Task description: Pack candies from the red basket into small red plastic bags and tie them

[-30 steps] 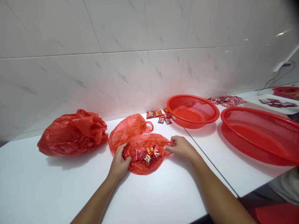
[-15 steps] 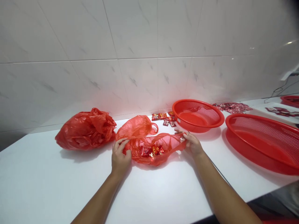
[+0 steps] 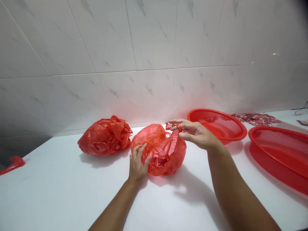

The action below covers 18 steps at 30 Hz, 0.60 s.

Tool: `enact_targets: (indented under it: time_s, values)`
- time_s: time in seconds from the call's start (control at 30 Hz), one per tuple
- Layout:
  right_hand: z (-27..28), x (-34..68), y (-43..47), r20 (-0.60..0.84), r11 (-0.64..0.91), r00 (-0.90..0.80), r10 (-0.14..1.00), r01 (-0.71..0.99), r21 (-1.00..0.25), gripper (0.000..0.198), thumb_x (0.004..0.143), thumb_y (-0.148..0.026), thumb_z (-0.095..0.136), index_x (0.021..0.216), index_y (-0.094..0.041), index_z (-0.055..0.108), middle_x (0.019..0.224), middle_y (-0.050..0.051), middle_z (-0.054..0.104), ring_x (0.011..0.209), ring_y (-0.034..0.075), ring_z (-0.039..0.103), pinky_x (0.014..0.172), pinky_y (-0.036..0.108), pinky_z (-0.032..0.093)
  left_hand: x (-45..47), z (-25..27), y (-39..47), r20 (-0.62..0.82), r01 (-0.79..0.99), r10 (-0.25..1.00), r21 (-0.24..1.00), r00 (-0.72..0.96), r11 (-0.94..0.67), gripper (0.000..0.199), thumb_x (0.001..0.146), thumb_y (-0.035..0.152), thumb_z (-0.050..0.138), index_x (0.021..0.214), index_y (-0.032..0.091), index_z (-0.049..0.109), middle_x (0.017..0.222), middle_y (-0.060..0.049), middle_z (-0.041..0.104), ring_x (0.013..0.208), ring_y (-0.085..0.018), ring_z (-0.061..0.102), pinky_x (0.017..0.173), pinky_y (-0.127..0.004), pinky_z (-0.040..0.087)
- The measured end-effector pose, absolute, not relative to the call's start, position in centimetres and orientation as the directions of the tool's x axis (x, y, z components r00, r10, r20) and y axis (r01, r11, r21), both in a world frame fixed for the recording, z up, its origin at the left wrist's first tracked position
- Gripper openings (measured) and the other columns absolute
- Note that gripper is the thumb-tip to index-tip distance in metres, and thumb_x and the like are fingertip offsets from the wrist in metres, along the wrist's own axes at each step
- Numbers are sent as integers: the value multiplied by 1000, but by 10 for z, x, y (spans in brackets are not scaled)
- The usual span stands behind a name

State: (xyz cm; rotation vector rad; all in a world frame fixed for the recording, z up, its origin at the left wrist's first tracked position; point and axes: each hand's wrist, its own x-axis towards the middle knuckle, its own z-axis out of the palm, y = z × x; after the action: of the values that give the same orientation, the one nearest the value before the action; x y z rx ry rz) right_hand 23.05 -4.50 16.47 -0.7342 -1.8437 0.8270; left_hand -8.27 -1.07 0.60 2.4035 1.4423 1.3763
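A thin, see-through red plastic bag (image 3: 176,154) rests on the white table with several small red packets (image 3: 160,161) inside. My left hand (image 3: 138,163) lies against the bag's left side, its fingers and thumb spread apart. Above the bag's right side, my right hand (image 3: 196,133) holds up its handle loop, which passes around the fingers; the grip itself is partly hidden. Behind that hand, a few loose red packets (image 3: 169,126) lie near the wall, mostly covered by the fingers.
A second, full red plastic bag (image 3: 103,138) sits to the left. On the right stand a round red basket (image 3: 237,136) and a larger red basket (image 3: 269,157). A pile of pink-and-red packets (image 3: 256,118) lies behind them. Something red (image 3: 15,163) shows at the far left edge.
My right hand has risen and pulled the bag's right side upward. My left hand's fingers have loosened from the bag's rim and lie spread on its side. The view has shifted left.
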Motion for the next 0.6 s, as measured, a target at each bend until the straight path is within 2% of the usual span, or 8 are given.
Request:
enact_targets:
  time_s: [0.13,0.23,0.33,0.43,0.53,0.6]
  values:
    - [187,227,-62,476,575,-400,783,176,-799,39,99,-48,70,135,-33,73,144,8,66,138,32,57,115,53,48,-87,3,-11,627,657,739,454,245,-602,46,104,50,41,122,23,72,145,-14,48,137,-34,50,116,-58,41]
    - [182,231,-67,445,551,-381,810,239,-799,41,96,-44,74,136,-35,72,139,6,69,134,34,60,112,55,52,-87,2,-12,599,635,766,502,235,-587,46,105,49,37,107,21,73,145,-14,48,139,-34,48,118,-56,40]
    - [177,237,-66,432,530,-338,836,290,-797,41,89,-41,81,129,-35,76,132,4,73,127,34,65,110,56,54,-85,2,-10,574,627,796,552,193,-550,46,106,48,34,101,21,71,141,-14,50,141,-32,48,118,-54,41]
    - [178,243,-66,440,518,-301,846,266,-813,41,84,-43,86,123,-35,78,129,3,74,125,34,67,109,55,55,-83,4,-8,558,629,811,572,172,-527,44,106,47,35,101,21,70,137,-15,52,140,-33,49,115,-54,43]
    - [180,247,-67,443,520,-299,845,273,-809,41,85,-42,85,125,-35,77,130,2,74,127,34,65,112,55,53,-82,8,-7,600,612,784,564,159,-555,41,106,46,37,101,21,69,135,-14,55,136,-32,52,114,-52,46]
    - [180,250,-68,433,520,-303,849,334,-786,42,89,-42,82,129,-35,75,134,2,72,131,34,63,116,57,49,-82,9,-7,638,607,760,556,125,-567,44,106,47,35,92,21,68,132,-14,58,132,-31,56,112,-50,48]
